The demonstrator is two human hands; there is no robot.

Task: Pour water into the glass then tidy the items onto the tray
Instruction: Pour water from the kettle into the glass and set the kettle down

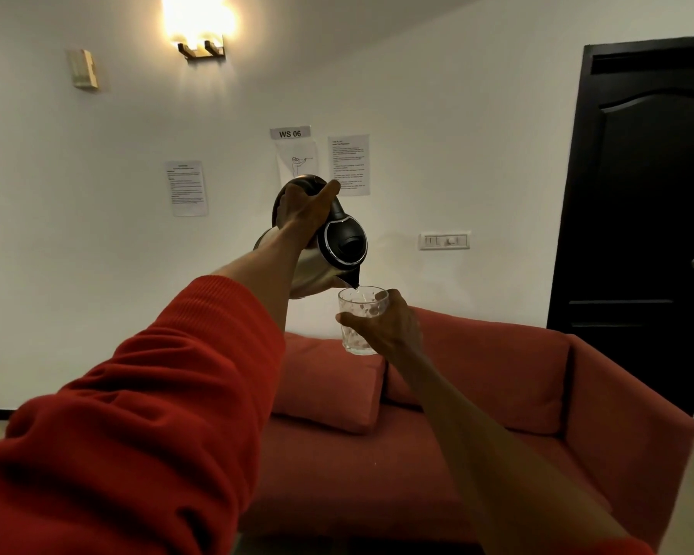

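Water was leaving the kettle (321, 254) while we held everything up in open air, well above the red sofa (457, 434) that filled the near and right part of the scene. White wall (97, 274) stood far behind, with free room all around both arms; the black door (638, 194) closed off the far right edge. Our left arm, in a red sleeve (137, 414), reached in from the near left, and the right arm came in bare from the near right. The steel kettle was tipped steeply to the right, its black lid facing us and its spout pointing down just over the far rim of the glass (361, 318). Our left hand (305, 214) was wrapped tight around the kettle's black handle at the top. Our right hand (389, 326) was closed round the right side of the glass, fingers curled across its front, holding it upright below the spout. A thin stream of water fell from the spout into the glass. We could not tell how full the glass was.
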